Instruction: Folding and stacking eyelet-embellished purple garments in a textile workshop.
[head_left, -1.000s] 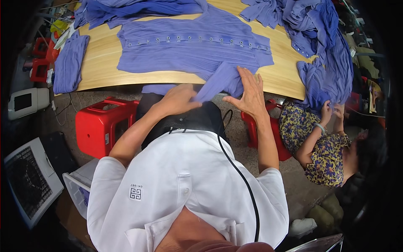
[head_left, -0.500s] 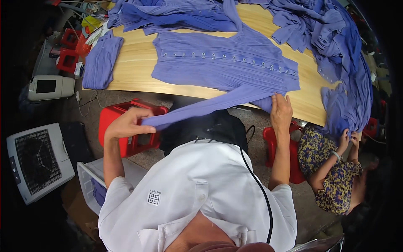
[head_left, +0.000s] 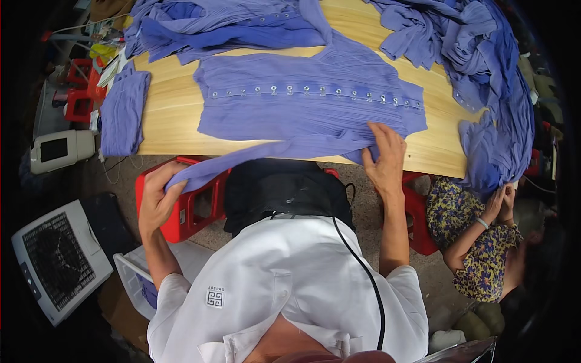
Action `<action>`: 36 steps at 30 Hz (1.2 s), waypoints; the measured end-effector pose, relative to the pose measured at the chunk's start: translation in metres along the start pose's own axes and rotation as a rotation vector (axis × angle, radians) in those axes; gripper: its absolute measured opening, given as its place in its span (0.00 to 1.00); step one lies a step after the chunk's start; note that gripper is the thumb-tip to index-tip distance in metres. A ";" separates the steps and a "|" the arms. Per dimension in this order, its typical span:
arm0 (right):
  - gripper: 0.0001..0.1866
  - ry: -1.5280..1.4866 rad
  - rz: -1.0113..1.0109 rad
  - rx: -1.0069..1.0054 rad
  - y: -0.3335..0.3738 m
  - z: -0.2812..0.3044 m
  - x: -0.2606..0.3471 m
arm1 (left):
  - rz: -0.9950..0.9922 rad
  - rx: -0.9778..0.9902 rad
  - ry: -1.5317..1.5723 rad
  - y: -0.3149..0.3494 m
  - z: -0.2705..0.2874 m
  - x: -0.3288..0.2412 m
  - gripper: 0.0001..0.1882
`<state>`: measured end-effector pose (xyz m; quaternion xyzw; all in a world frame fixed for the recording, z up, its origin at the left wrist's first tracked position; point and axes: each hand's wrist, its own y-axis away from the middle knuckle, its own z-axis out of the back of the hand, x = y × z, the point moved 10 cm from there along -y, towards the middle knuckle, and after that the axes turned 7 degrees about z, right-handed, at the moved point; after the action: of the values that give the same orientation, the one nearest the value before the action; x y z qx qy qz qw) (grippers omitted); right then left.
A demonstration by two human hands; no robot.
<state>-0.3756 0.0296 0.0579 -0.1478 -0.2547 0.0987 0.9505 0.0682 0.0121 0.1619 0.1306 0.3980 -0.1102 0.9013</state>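
Note:
A purple ribbed garment [head_left: 260,114] lies spread flat on the wooden table, its row of round metal fastenings running from left to right. Its near sleeve stretches along the table's front edge toward me. My left hand [head_left: 162,190] pinches the end of that sleeve, off the table at the left. At the sleeve's other end my right hand [head_left: 385,154] rests on the cloth, thumb and fingers apart, near the garment's right part. The far sleeve runs up toward a heap of purple garments [head_left: 230,33].
A folded purple garment [head_left: 124,112] lies at the left end of the wooden table [head_left: 172,115]. More purple garments [head_left: 478,48] hang over the right end, where a person in a flowered top [head_left: 472,242] handles one. Red stools [head_left: 193,212] stand below the table.
My left hand has drawn the sleeve end further left. My right hand has shifted slightly left and opened over the cloth. The garment appears further left and lower in view.

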 end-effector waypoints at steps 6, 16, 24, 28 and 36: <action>0.13 -0.078 -0.058 0.016 -0.010 -0.006 -0.004 | -0.607 -0.364 0.121 0.021 0.063 -0.065 0.18; 0.09 -0.020 -0.288 -0.330 -0.013 0.007 -0.057 | -0.066 -0.337 -0.084 -0.096 0.028 0.016 0.13; 0.25 0.178 -0.018 -0.151 -0.059 -0.008 -0.002 | -0.033 -0.343 0.170 -0.103 0.020 0.013 0.11; 0.21 0.261 0.099 -0.086 -0.068 -0.025 -0.011 | -0.115 -0.266 0.405 -0.115 0.020 -0.012 0.11; 0.19 0.045 -0.307 -0.421 -0.023 0.011 -0.097 | 0.035 -0.062 0.129 -0.158 -0.009 0.076 0.12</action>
<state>-0.4611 -0.0148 0.0304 -0.3042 -0.2681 -0.1052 0.9080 0.0646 -0.1416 0.0761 0.1165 0.4560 -0.0732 0.8793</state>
